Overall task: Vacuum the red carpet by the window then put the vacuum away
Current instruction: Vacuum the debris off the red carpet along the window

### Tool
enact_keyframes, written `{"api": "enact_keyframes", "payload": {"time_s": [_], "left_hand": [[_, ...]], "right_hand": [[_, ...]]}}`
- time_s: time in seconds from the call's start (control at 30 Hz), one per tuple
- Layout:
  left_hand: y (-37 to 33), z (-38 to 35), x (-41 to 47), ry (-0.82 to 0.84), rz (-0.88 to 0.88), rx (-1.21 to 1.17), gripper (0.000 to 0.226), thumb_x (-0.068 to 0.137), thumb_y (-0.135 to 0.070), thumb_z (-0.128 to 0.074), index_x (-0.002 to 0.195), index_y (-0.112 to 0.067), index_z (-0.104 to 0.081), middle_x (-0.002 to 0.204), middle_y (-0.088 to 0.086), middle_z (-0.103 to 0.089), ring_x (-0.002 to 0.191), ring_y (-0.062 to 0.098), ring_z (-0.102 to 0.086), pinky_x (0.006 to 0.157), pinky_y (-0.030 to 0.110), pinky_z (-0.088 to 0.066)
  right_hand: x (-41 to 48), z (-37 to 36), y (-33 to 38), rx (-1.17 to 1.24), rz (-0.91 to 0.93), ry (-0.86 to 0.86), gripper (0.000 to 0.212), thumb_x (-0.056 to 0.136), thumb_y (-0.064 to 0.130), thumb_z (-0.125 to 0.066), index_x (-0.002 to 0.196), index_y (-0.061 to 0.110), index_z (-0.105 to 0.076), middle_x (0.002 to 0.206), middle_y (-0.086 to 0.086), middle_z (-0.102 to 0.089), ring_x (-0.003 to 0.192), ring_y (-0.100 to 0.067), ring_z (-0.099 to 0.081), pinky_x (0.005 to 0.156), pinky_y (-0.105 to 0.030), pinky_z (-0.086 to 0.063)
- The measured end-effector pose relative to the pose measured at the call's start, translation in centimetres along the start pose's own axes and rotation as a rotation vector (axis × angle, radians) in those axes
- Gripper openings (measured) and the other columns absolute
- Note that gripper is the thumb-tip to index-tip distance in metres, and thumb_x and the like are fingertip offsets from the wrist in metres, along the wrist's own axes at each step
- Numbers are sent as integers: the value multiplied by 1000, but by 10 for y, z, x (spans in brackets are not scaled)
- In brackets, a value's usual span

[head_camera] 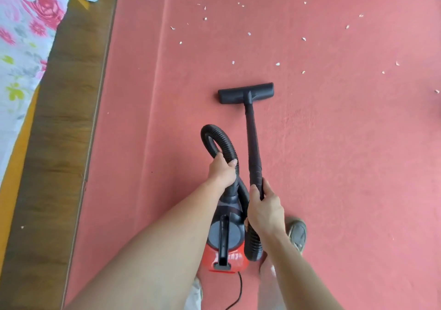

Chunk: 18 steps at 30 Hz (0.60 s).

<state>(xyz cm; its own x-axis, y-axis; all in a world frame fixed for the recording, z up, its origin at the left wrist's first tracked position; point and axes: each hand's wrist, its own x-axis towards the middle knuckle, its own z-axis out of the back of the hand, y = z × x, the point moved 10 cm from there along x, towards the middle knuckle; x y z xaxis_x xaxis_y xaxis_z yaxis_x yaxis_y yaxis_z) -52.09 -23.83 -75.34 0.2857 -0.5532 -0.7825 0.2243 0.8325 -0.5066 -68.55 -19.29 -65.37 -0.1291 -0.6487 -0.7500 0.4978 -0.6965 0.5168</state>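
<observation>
Small red-and-black canister vacuum sits on the red carpet at the near edge, right at the person's feet. Left hand is curled round the black ribbed hose just below its loop. Right hand is wrapped round the near end of the black rigid wand, where wand meets hose.

Key relation: the wand's long axis runs near-to-far, almost straight away from the right hand, ending in the flat black floor nozzle, which lies crosswise on the carpet. Small white scraps lie beyond the nozzle, far and spreading right; the closest are just past its far edge. Probably a forward push with the right hand takes them, then sweeps toward the right. The right hand drives; the left only manages hose slack.

Around: brown wooden floor strip along the carpet's left edge, white floral cloth far left, thin black power cord trailing near from the canister, a grey shoe beside the right wrist. Nothing blocks the nozzle's path. The canister may need dragging along.
</observation>
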Motion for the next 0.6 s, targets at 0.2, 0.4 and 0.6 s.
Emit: {"api": "enact_keyframes", "payload": {"time_s": [0.2, 0.4, 0.6], "left_hand": [[-57, -21, 17, -8, 5, 82, 17, 101, -28, -54, 113, -16, -50, 115, 7, -62, 104, 30, -62, 97, 47, -52], [-108, -22, 58, -16, 13, 65, 22, 100, -29, -54, 116, -14, -51, 115, 8, -62, 105, 31, -61, 98, 48, -51], [-131, 12, 103, -21, 96, 142, 31, 103, -29, -50, 123, -5, -50, 124, 15, -60, 112, 35, -58, 99, 42, -47]], "right_hand": [[33, 45, 18, 70, -15, 9, 28, 100, 33, -38, 122, 39, -54, 65, -1, -68, 46, -18, -66, 59, -39, -61], [52, 64, 39, -12, 4, 60, 25, 99, 37, -38, 116, 42, -56, 65, 3, -68, 57, -20, -69, 66, -42, -61], [74, 35, 97, -74, 3, 94, 25, 98, 37, -38, 115, 40, -56, 72, 4, -68, 69, -23, -68, 73, -42, -58]]}}
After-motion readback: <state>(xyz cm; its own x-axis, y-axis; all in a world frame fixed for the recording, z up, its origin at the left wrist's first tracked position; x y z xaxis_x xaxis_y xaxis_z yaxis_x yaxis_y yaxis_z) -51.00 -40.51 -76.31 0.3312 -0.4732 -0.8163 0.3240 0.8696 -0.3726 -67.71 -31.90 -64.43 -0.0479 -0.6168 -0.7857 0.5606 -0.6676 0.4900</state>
